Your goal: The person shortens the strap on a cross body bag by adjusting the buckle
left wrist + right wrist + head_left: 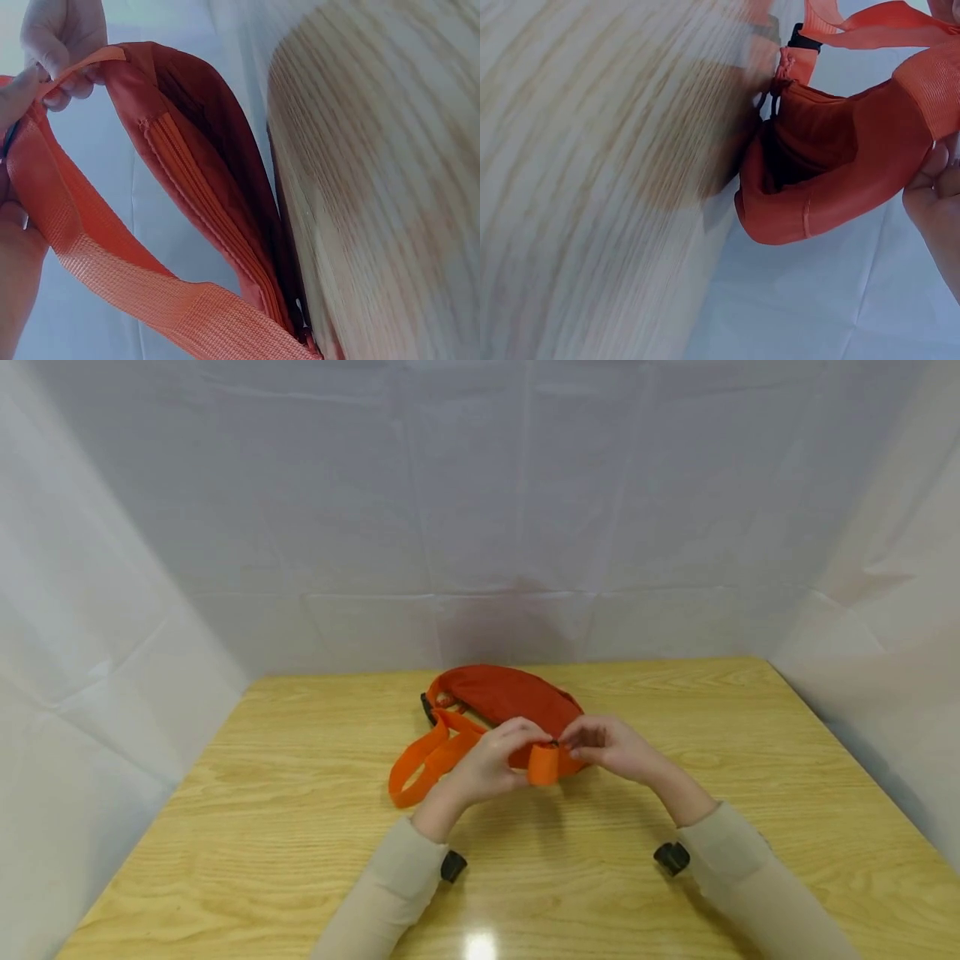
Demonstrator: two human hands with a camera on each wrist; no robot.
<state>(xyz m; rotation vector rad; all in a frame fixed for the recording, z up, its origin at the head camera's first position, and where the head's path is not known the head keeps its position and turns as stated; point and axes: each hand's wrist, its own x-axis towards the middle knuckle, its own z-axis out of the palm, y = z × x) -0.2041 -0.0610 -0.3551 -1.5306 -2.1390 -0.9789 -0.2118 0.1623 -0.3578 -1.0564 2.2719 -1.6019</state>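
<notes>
A red-orange waist bag (510, 693) rests near the back of the table, its zipper (187, 180) visible in the left wrist view. From it runs an orange webbing strap (420, 768), looped out to the left. My left hand (498, 760) grips the strap near the bag's right end, and a short strap tail (543, 766) hangs beside its fingers. Opposite it, my right hand (611, 747) pinches the strap where it meets the bag. Between the fingertips shows a small dark piece (555, 742), mostly hidden. In the right wrist view, the bag's fabric (840, 202) sags into an open fold.
A black buckle (427, 708) sits at the bag's left end. The wooden table (300, 860) ends just behind the bag, where a white sheet (495, 527) hangs. Black wrist devices (671, 858) jut inward from both sleeves.
</notes>
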